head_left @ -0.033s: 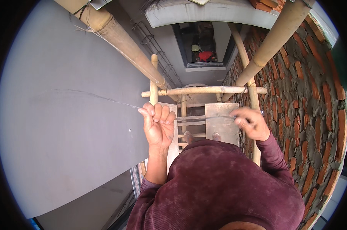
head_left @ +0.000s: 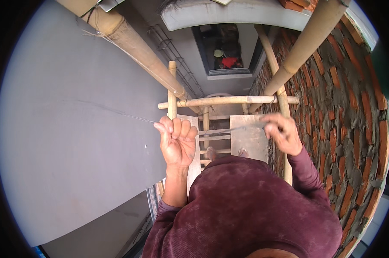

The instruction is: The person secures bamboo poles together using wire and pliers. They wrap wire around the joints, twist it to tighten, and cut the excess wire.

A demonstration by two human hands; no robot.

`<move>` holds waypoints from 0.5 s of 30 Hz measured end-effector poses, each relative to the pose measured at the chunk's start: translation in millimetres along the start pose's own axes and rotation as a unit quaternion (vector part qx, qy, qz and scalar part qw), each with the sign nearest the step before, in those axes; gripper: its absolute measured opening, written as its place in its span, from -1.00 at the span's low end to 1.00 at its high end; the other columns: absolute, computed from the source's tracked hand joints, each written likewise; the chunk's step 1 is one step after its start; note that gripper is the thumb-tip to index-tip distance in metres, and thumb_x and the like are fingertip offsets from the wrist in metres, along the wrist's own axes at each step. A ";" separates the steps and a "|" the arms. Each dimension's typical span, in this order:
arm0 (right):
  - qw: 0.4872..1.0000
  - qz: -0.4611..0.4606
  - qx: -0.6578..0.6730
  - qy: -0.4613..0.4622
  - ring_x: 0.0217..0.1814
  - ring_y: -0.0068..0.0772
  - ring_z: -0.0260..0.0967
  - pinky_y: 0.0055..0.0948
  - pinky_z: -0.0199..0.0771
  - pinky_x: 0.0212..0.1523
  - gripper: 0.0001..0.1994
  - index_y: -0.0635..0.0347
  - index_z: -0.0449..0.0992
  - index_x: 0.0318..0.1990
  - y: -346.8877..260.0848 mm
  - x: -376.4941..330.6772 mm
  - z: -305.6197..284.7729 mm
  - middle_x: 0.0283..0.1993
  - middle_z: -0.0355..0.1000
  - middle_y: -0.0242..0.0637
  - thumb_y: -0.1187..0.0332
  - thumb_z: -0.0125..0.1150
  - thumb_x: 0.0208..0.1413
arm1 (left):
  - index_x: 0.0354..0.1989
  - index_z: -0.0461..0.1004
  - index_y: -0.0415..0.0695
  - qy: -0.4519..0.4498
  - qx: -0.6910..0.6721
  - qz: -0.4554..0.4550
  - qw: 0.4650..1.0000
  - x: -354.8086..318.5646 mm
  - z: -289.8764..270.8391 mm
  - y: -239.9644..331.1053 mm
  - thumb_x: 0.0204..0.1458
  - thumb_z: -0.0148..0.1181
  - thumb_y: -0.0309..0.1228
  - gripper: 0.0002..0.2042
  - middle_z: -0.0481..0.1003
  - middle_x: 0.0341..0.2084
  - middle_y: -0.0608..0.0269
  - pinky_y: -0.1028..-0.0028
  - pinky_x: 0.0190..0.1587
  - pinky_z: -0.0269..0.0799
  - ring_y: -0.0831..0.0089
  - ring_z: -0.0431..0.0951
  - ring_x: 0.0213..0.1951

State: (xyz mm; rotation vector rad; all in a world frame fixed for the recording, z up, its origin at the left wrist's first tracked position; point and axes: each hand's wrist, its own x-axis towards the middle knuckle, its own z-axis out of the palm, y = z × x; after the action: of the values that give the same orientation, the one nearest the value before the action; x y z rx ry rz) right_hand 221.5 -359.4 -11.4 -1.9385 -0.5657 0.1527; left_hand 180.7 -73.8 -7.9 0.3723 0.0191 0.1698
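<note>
My left hand (head_left: 177, 142) is a closed fist, palm toward me, with thin wire (head_left: 233, 128) running through it. The wire's loose strands trail out past the thumb to the left, in front of the grey wall. Between my hands the wire stretches across to my right hand (head_left: 284, 135), slightly blurred by motion. Its thumb and curled fingers pinch the wire at the right side. The exact grip point there is smeared.
A bamboo crossbar (head_left: 229, 101) lies ahead, tied to slanting bamboo poles (head_left: 138, 53). Rough brickwork (head_left: 332, 142) rises at right, a smooth grey wall (head_left: 82, 163) at left. My feet are beside a board (head_left: 248, 136) above spaced slats. A window (head_left: 224, 47) is beyond.
My right hand has shifted slightly right. The wire between the hands now slopes up more toward it, and the trailing strands at left reach less far out. My left hand has hardly moved.
</note>
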 end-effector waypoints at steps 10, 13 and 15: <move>0.910 -0.005 0.072 -0.409 -0.32 -0.19 0.38 -0.29 0.33 -0.23 -0.77 0.26 0.47 -0.21 26.7 20.3 78.4 -0.42 0.42 -0.21 0.26 0.05 0.21 | -0.57 0.09 -0.03 -0.061 0.178 0.106 0.977 -10.2 -11.6 44.1 0.27 -0.31 0.06 -0.53 -0.05 -0.74 0.47 0.55 -0.57 -0.05 0.57 -0.09 -0.65; 0.921 0.012 0.130 -0.367 -0.25 -0.17 0.38 -0.26 0.33 -0.18 -0.71 0.24 0.44 -0.15 60.5 11.2 128.5 -0.35 0.42 -0.17 0.19 -0.05 0.26 | -0.53 0.16 -0.06 -0.055 0.288 0.045 0.955 -11.6 -44.5 0.3 0.23 -0.21 0.06 -0.55 0.07 -0.67 0.42 0.45 -0.41 0.18 0.51 0.08 -0.56; 0.936 0.055 0.161 -0.307 -0.22 -0.17 0.38 -0.28 0.34 -0.16 -0.68 0.24 0.44 -0.16 79.9 0.9 156.1 -0.33 0.42 -0.16 0.17 -0.13 0.29 | -0.23 0.43 -0.23 -0.072 0.445 0.010 0.892 -11.4 -90.3 -5.8 0.22 -0.02 -0.05 -0.59 0.43 -0.37 0.21 0.30 -0.13 0.33 0.35 0.41 -0.29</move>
State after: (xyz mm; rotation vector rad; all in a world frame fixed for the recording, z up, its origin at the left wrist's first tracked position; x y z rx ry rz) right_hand 192.2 -255.4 -149.6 -1.5812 -0.7802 0.8900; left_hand 165.9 -48.5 -94.2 1.3066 -0.0570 0.1461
